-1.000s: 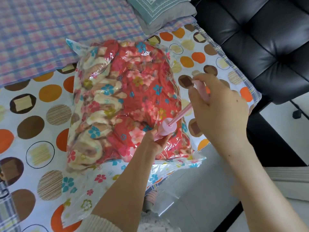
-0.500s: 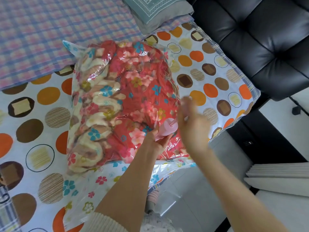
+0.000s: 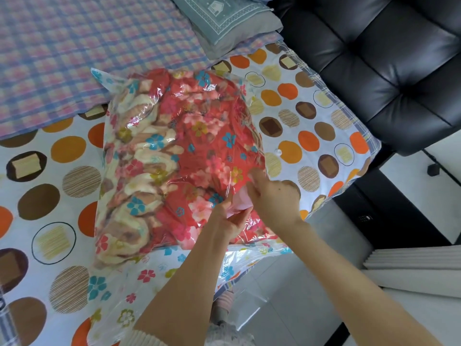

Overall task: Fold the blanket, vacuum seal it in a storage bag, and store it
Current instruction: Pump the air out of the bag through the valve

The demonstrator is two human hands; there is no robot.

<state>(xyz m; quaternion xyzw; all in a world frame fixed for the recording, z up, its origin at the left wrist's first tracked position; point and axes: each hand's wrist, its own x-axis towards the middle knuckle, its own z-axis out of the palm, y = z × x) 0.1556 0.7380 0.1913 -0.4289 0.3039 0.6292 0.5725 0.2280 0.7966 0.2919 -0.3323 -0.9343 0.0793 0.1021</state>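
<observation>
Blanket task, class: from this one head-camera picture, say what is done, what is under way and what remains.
Done: the folded blanket sits inside the clear storage bag on the bed. In hand: the left hand and right hand grip the pink pump on the bag, so air is likely being drawn out. Left: finish sealing, then store it.

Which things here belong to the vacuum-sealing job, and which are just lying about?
In use:
storage bag
floral blanket inside it
pink pump
left hand and right hand, both on the pump

Lying about:
grey pillow
plaid cover
spotted sheet
black chair
</observation>
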